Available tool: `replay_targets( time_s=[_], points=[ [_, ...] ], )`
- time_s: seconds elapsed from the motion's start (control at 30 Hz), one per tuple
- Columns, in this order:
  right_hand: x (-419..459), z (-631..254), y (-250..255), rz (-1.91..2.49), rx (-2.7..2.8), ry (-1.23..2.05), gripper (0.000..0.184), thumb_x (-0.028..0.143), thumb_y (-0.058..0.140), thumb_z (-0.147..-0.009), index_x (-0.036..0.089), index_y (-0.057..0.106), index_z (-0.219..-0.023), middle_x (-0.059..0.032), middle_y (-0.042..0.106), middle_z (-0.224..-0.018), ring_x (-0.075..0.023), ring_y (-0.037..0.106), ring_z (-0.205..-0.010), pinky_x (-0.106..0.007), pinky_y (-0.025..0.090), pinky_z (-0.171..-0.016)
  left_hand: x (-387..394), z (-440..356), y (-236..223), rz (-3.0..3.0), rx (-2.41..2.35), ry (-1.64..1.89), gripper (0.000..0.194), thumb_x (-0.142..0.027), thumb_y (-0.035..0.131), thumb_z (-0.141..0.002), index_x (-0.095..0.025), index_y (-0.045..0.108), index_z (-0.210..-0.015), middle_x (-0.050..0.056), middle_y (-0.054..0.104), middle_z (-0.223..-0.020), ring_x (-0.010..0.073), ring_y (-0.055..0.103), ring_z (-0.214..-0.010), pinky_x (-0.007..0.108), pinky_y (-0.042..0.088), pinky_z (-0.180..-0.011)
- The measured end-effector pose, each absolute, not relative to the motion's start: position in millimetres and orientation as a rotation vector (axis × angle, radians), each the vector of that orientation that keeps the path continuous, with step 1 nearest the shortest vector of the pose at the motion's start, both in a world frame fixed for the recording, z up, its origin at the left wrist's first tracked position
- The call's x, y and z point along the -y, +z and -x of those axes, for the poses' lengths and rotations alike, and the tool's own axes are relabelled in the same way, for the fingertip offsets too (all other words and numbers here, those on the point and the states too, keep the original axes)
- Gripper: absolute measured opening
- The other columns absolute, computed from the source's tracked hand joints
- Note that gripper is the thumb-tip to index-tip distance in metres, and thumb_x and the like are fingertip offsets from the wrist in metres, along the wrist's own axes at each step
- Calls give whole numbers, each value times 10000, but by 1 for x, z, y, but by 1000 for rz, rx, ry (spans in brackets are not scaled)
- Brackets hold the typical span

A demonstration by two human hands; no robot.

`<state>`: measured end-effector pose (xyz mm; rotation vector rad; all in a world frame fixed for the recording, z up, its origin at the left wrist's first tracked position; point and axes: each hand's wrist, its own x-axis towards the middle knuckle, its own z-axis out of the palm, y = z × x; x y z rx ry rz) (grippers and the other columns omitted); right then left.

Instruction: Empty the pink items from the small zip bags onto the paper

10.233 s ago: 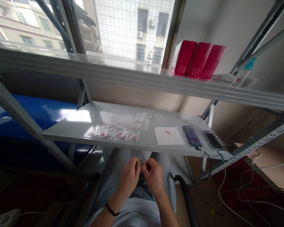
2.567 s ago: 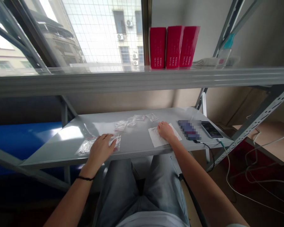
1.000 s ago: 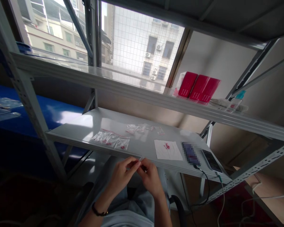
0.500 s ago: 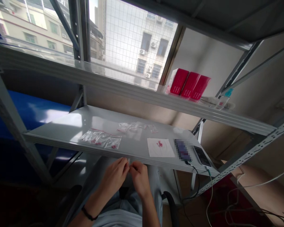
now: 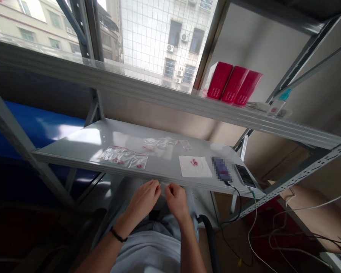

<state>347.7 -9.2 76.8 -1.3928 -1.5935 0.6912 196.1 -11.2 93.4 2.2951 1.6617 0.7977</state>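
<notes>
Above my lap, just off the shelf's front edge, my left hand (image 5: 147,197) and my right hand (image 5: 176,199) are both closed, a small gap between them. A small clear plastic bag (image 5: 163,186) stretches across that gap, pinched by the fingers of each hand; most of it is hidden. On the shelf (image 5: 165,163) beyond lies a larger clear zip bag (image 5: 125,156) with small red pieces inside. Several small clear bags (image 5: 160,143) lie behind it. To the right, small red pieces (image 5: 194,162) rest on a white paper sheet (image 5: 196,172).
A phone-like device with a blurred screen (image 5: 221,168) and a second dark-screened device (image 5: 244,175) lie at the shelf's right, with cables hanging down. Red boxes (image 5: 234,84) and a small bottle (image 5: 279,104) stand on the upper shelf. A chair armrest (image 5: 208,235) is beside me.
My hands have moved slightly apart, and the clear bag between them shows more. The camera view has shifted a little. The things on the shelf lie as before.
</notes>
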Motion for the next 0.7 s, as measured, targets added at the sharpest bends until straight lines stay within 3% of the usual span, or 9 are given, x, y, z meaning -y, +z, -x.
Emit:
replay_targets(
  time_s=[0.13, 0.23, 0.33, 0.5, 0.6, 0.7],
  points=[
    [13, -356, 82, 1234, 1730, 717, 117, 260, 499, -895, 233, 584, -818, 32, 570, -671, -164, 511, -625, -261, 354, -610, 8, -187, 105, -2202, -1522, 830, 223, -163, 501, -875, -234, 530, -666, 16, 631, -668, 209, 609, -668, 293, 359, -642],
    [16, -360, 89, 1103, 1885, 731, 277, 167, 446, -907, 239, 700, -989, -5, 644, -832, -178, 584, -751, -269, 430, -713, 5, -178, 112, -2140, -1470, 801, 239, -166, 529, -829, -230, 514, -598, -13, 572, -584, 182, 539, -583, 284, 294, -597],
    [16, -360, 95, 1092, 2066, 684, 355, 123, 465, -885, 277, 781, -937, -35, 659, -901, -191, 608, -804, -287, 444, -756, 1, -170, 117, -2178, -1415, 704, 258, -173, 534, -812, -227, 511, -561, -17, 562, -554, 175, 519, -557, 287, 256, -581],
    [12, -350, 107, 1257, 2267, 492, 129, 233, 705, -841, 295, 809, -797, -28, 662, -800, -203, 580, -699, -299, 386, -651, -10, -169, 137, -2285, -1235, 511, 221, -166, 542, -756, -232, 574, -547, -5, 609, -555, 186, 545, -569, 284, 277, -586],
    [9, -349, 112, 1338, 2196, 423, 91, 244, 819, -769, 304, 824, -838, -26, 668, -773, -208, 579, -683, -302, 361, -642, -9, -170, 148, -2236, -1191, 638, 241, -185, 553, -786, -226, 585, -550, -7, 605, -558, 177, 542, -573, 273, 298, -584],
    [7, -357, 116, 1370, 1978, 426, 138, 238, 839, -751, 296, 824, -875, -12, 649, -739, -186, 558, -665, -290, 354, -643, 6, -166, 145, -2009, -1172, 827, 366, -343, 570, -902, -218, 621, -562, -8, 587, -537, 166, 533, -546, 254, 330, -552]
  ],
)
